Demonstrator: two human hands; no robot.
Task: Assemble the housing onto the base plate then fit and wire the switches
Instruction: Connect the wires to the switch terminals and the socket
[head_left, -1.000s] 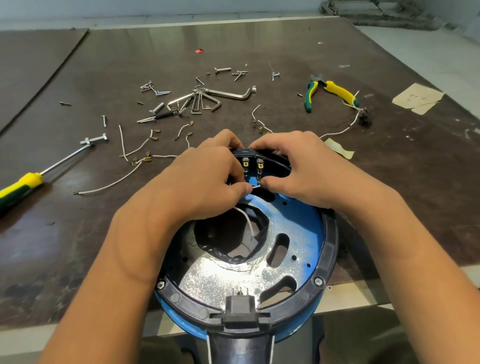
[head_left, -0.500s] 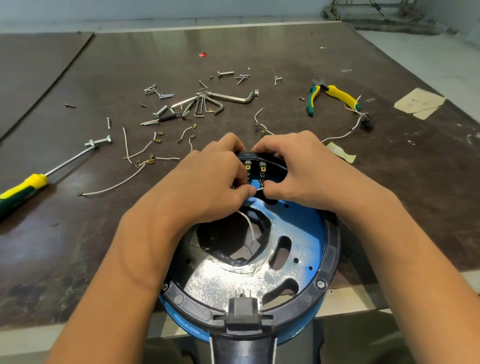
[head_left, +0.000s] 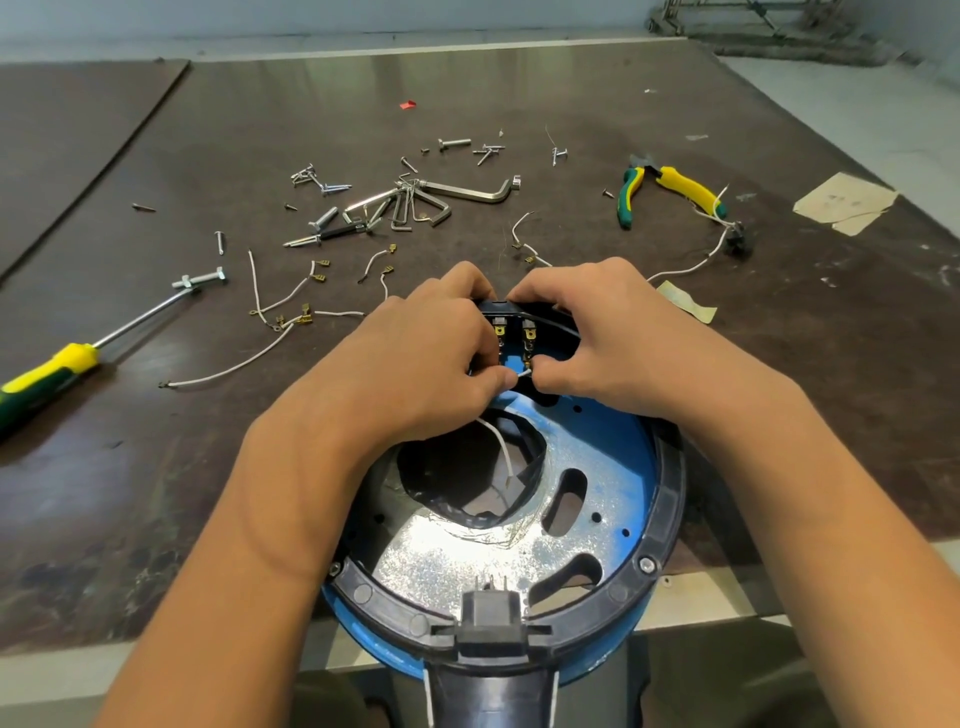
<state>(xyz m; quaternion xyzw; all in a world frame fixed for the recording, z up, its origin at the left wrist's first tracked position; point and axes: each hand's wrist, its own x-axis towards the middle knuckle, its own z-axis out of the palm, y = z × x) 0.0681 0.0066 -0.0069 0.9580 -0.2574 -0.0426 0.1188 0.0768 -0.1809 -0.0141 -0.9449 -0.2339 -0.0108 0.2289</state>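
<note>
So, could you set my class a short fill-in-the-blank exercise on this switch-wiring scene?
1. The left hand and right hand pinch a thin ____ wire below the switch terminals.
2. The base plate inside the black housing is painted ____.
3. The screwdriver lies on the person's ____ side.
4. The pliers have yellow and ____ handles.
Missing words: white; blue; left; green.

You are working in a workshop. Your bench (head_left: 571, 93) is a dark, scuffed, stained board. Loose on it lie hex keys (head_left: 415, 205), bolts (head_left: 454, 143), pliers (head_left: 670, 189), a screwdriver (head_left: 52, 371) and cut wires (head_left: 234, 366) with brass terminals. Bare concrete floor (head_left: 857, 119) shows beyond its right edge.
</note>
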